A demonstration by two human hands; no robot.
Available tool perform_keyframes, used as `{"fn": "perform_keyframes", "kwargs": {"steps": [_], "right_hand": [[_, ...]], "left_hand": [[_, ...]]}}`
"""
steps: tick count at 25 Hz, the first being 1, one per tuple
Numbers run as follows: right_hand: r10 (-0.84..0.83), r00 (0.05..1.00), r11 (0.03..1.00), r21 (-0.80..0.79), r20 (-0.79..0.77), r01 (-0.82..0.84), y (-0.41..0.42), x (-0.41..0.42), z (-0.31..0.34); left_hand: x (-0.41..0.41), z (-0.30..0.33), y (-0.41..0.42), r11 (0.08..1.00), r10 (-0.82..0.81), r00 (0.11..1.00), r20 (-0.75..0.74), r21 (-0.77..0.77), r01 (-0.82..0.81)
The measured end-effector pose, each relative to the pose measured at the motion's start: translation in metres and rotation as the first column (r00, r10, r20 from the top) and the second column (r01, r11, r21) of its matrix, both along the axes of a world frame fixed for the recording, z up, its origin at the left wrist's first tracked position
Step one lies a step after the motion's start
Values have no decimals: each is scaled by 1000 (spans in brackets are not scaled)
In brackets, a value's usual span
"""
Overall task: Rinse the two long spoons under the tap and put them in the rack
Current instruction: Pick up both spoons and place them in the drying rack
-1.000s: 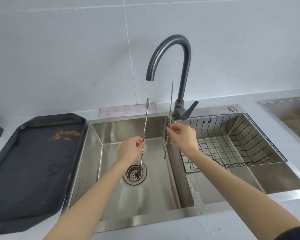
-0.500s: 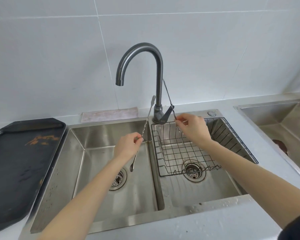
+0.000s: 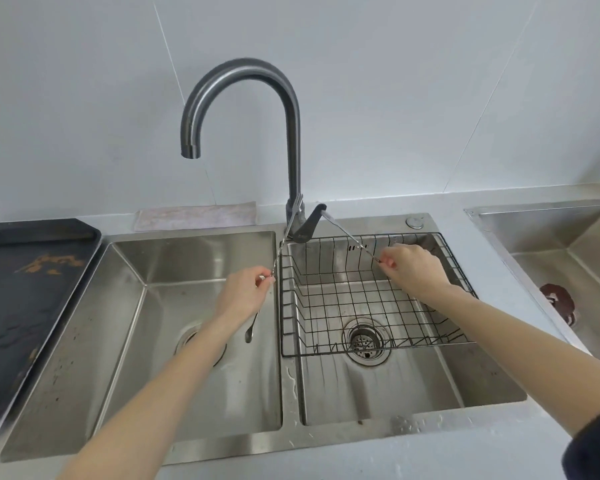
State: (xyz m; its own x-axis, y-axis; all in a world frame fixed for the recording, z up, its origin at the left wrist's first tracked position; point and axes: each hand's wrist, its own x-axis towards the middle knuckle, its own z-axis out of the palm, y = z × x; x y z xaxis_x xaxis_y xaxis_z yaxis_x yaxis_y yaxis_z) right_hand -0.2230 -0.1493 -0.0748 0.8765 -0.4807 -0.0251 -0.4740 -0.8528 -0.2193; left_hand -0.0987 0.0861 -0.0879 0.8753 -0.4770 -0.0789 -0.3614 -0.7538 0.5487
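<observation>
My left hand (image 3: 245,295) pinches a long twisted metal spoon (image 3: 284,240) over the left sink basin, close to the divider. Its bowl (image 3: 249,332) hangs below my wrist and its forked top leans toward the tap base. My right hand (image 3: 414,268) holds the second long spoon (image 3: 352,242) above the black wire rack (image 3: 368,306), with the handle slanting up-left to the tap lever (image 3: 312,221). That spoon's bowl is hidden in my hand. The rack sits in the right basin and holds nothing. The dark tap (image 3: 243,109) arches over the left basin with no water running.
A black tray (image 3: 25,299) with orange marks lies left of the double sink (image 3: 281,393). A pale cloth (image 3: 194,216) lies behind the left basin. Another steel basin (image 3: 561,258) with a brown drain stopper (image 3: 556,301) stands at the right. Water drops dot the front rim.
The view has swung right and moved closer. My right hand moved right over the rack and tilted its spoon low. My left hand's spoon leaned right toward the tap base.
</observation>
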Motion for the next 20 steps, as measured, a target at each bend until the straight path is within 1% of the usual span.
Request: {"fn": "perform_keyframes", "kwargs": {"steps": [5,9,12,14,20], "right_hand": [[108,976,986,-108,-189,-130,-16,19,-31],[188,932,946,-196,-311,-256,-23,30,-58],[212,892,918,-231,-400,-322,-29,33,-77],[219,870,905,-242,-442,-351,-31,34,-87],[265,831,874,-242,-489,-422,-31,44,-107]], "left_hand": [[5,-22,-8,999,29,999,-26,46,-28],[13,-38,-8,999,17,998,-67,45,-14],[16,-45,-8,999,33,996,-79,44,-30],[17,-48,-8,999,36,994,-99,44,-32],[24,-56,-7,997,56,990,-132,66,-47]]}}
